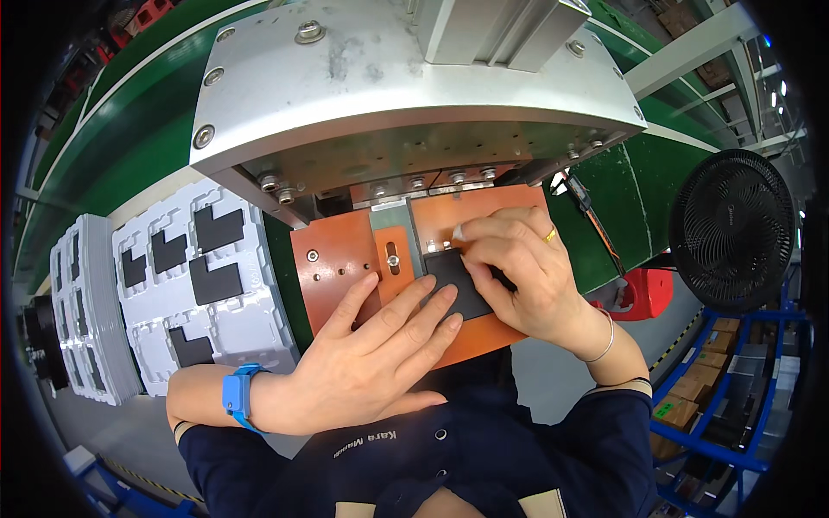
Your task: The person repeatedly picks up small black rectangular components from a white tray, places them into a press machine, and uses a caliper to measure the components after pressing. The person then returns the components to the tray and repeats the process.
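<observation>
A flat black piece (467, 295) lies on the orange fixture plate (341, 246), just in front of the metal press. My left hand (350, 367) is open, fingers stretched out, with several fingertips resting on the black piece's left side. My right hand (531, 272) is closed in a pinch at the piece's far right edge. A small whitish bit (458, 233) shows at a right fingertip; whether it is held or worn I cannot tell. Left of the piece, an orange slotted block (393, 259) with a screw sits on the fixture.
The silver press frame (414, 95) overhangs the fixture. At left stand a white tray (250, 324) holding several black L-shaped pieces and a stack of similar trays (108, 311). On the right are a caliper (596, 220), a red container (649, 292), a black fan (732, 229) and a blue rack (725, 449).
</observation>
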Demonstrator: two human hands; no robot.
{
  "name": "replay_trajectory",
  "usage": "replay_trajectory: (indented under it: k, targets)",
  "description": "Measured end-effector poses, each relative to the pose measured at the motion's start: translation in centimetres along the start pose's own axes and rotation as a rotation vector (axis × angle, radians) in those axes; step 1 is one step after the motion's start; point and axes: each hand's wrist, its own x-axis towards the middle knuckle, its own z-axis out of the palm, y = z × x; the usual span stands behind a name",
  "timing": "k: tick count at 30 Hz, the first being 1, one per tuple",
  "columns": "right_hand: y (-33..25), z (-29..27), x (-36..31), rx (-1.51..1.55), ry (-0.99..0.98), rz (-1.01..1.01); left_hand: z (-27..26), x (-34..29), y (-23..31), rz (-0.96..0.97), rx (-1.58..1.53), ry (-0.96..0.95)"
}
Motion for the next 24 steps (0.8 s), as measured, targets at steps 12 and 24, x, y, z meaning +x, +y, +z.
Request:
replay_trajectory:
  k: [12,24]
  targets:
    - [-1.6,-0.7,0.8,-0.221,-0.181,-0.067,0.0,0.0,0.1,-0.009,0.002,0.0]
    - [-0.7,-0.5,0.7,-0.081,-0.161,-0.007,-0.4,0.2,-0.2,-0.015,-0.064,-0.015]
